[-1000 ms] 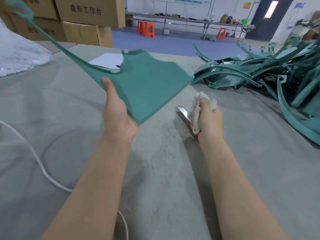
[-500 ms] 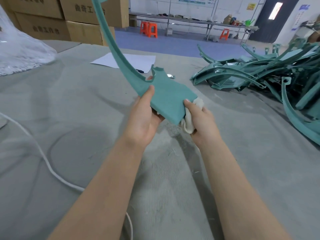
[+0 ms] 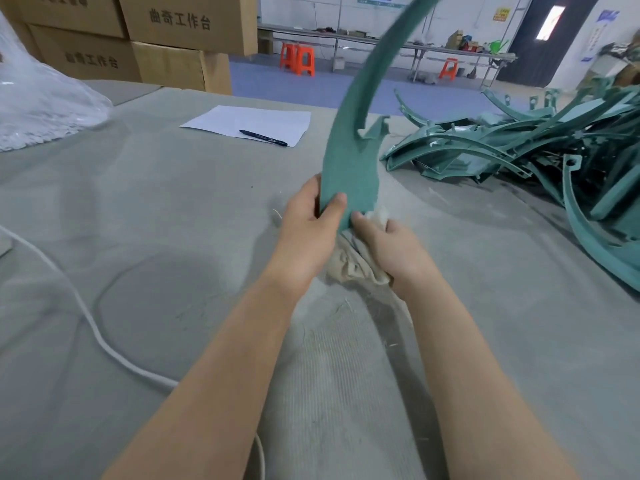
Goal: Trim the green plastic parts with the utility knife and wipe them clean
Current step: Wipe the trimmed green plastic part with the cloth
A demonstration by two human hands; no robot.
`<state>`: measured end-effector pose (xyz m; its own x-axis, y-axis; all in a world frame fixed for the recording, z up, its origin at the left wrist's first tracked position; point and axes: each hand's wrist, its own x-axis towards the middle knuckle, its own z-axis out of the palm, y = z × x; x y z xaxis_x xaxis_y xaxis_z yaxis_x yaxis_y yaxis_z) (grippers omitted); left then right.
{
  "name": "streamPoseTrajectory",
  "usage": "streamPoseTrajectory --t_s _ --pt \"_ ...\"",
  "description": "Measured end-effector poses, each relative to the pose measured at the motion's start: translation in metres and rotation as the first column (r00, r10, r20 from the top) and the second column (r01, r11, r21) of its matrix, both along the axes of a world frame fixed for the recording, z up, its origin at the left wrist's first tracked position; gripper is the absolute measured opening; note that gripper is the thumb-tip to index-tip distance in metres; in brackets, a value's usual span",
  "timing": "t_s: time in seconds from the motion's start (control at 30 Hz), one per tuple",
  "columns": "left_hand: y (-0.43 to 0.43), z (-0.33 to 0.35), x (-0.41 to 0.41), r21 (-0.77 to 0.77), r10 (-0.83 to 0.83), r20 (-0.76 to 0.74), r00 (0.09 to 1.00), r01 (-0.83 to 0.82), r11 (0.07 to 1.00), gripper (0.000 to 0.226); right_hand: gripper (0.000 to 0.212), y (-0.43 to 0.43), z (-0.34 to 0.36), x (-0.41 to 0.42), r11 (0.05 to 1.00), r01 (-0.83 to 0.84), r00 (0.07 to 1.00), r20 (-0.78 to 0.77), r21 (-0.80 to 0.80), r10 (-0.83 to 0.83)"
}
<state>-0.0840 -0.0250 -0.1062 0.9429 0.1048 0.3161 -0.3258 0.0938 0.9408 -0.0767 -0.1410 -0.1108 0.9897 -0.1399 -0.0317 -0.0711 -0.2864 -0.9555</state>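
A matte, grainy green plastic part (image 3: 349, 174) is held upright at centre, its broad wedge base narrowing into a long curved strip swept up towards 1 o'clock. The base is pinched by the left hand (image 3: 304, 233), thumb across the front face, while a crumpled off-white cloth (image 3: 349, 268) is gripped in the right hand (image 3: 388, 247) and pressed to the base's 4 o'clock edge. Other curved green parts (image 3: 519, 150) are heaped at 2 o'clock on the grey felt-like table cover (image 3: 173, 202).

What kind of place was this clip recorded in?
Likely a small factory or workshop: a heap of green plastic parts on a cloth-covered workbench, stacked cardboard boxes, and orange stools by a long table behind.
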Motion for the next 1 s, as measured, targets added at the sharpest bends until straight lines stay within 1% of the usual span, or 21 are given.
streamPoseTrajectory --t_s 0.03,0.07,0.13,0.17,0.23,0.27,0.33,0.4,0.43,0.5,0.53,0.57,0.6,0.67,0.7,0.77,0.83,0.87,0.9,0.93,1.0 --pt "0.001 0.001 0.0 0.03 0.064 0.024 0.998 -0.064 0.997 0.023 0.028 0.0 0.002 0.0 0.999 0.009 0.997 0.071 -0.049 -0.005" --pt "0.003 0.003 -0.001 0.049 0.124 0.047 0.991 -0.126 0.991 0.024 0.027 0.0 0.004 0.0 0.998 0.029 0.99 0.138 -0.05 -0.022" --pt "0.007 0.005 -0.002 0.068 0.22 0.087 0.972 -0.226 0.972 0.024 0.024 0.0 0.007 0.001 0.993 0.112 0.955 0.273 0.034 -0.117" --pt "0.009 0.006 -0.001 0.08 0.248 0.098 0.964 -0.256 0.963 0.021 0.026 -0.001 0.009 0.001 0.983 0.17 0.917 0.354 0.074 -0.185" --pt "0.012 0.009 -0.001 0.086 0.236 0.092 0.967 -0.244 0.966 0.015 0.033 -0.003 0.012 -0.002 0.963 0.243 0.826 0.497 0.114 -0.267" --pt "0.012 0.01 -0.002 0.053 0.181 0.068 0.981 -0.185 0.981 0.013 0.039 -0.005 0.012 -0.003 0.963 0.248 0.801 0.537 0.104 -0.264" --pt "0.014 0.012 -0.004 -0.069 0.021 -0.004 1.0 -0.022 0.997 0.01 0.046 -0.009 0.012 -0.002 0.974 0.218 0.822 0.527 0.06 -0.217" --pt "0.017 0.014 -0.004 -0.233 -0.142 -0.08 0.987 0.12 0.965 0.012 0.044 -0.011 0.011 0.001 0.986 0.164 0.893 0.42 0.03 -0.161" --pt "0.019 0.015 -0.004 -0.335 -0.233 -0.091 0.968 0.191 0.923 0.016 0.043 -0.012 0.01 0.004 0.988 0.153 0.922 0.354 0.032 -0.154" --pt "0.019 0.017 -0.005 -0.495 -0.405 -0.031 0.914 0.338 0.8 0.023 0.039 -0.013 0.009 0.006 0.985 0.145 0.952 0.257 0.097 -0.165" --pt "0.017 0.018 -0.007 -0.533 -0.455 0.012 0.89 0.391 0.751 0.023 0.036 -0.013 0.008 0.007 0.98 0.133 0.959 0.229 0.146 -0.165" --pt "0.013 0.017 -0.008 -0.536 -0.454 0.024 0.891 0.394 0.746 0.021 0.032 -0.012 0.008 0.007 0.977 0.115 0.965 0.213 0.178 -0.153" --pt "0.008 0.016 -0.009 -0.507 -0.394 -0.004 0.919 0.338 0.793 0.017 0.03 -0.011 0.007 0.007 0.98 0.094 0.971 0.2 0.178 -0.13" --pt "0.002 0.013 -0.008 -0.386 -0.173 -0.116 0.978 0.116 0.915 0.009 0.031 -0.008 0.004 0.006 0.994 0.06 0.98 0.183 0.095 -0.077" --pt "0.002 0.012 -0.007 -0.326 -0.074 -0.153 0.986 0.02 0.945 0.008 0.033 -0.007 0.004 0.006 0.996 0.076 0.979 0.185 0.04 -0.082" --pt "0.006 0.011 -0.006 -0.229 0.042 -0.179 0.983 -0.083 0.97 0.008 0.037 -0.007 0.008 0.005 0.981 0.194 0.954 0.233 -0.008 -0.187" --pt "0.011 0.011 -0.006 -0.12 0.129 -0.149 0.98 -0.147 0.982 0.004 0.03 -0.011 0.016 0.003 0.955 0.279 0.878 0.375 0.1 -0.296" --pt "0.011 0.011 -0.006 -0.058 0.161 -0.112 0.981 -0.168 0.984 0.007 0.025 -0.012 0.019 0.001 0.946 0.288 0.821 0.471 0.148 -0.324" --pt "0.011 0.01 -0.005 0.001 0.173 -0.064 0.983 -0.173 0.985 0.01 0.025 -0.01 0.022 -0.003 0.943 0.292 0.757 0.564 0.159 -0.33" --pt "0.009 0.01 -0.006 0.059 0.17 -0.016 0.985 -0.169 0.984 0.014 0.03 -0.006 0.025 -0.008 0.948 0.285 0.702 0.643 0.139 -0.306" --pt "0.005 0.011 -0.008 0.164 0.153 0.076 0.985 -0.164 0.973 0.023 0.033 0.008 0.028 -0.018 0.974 0.228 0.61 0.778 0.01 -0.151"
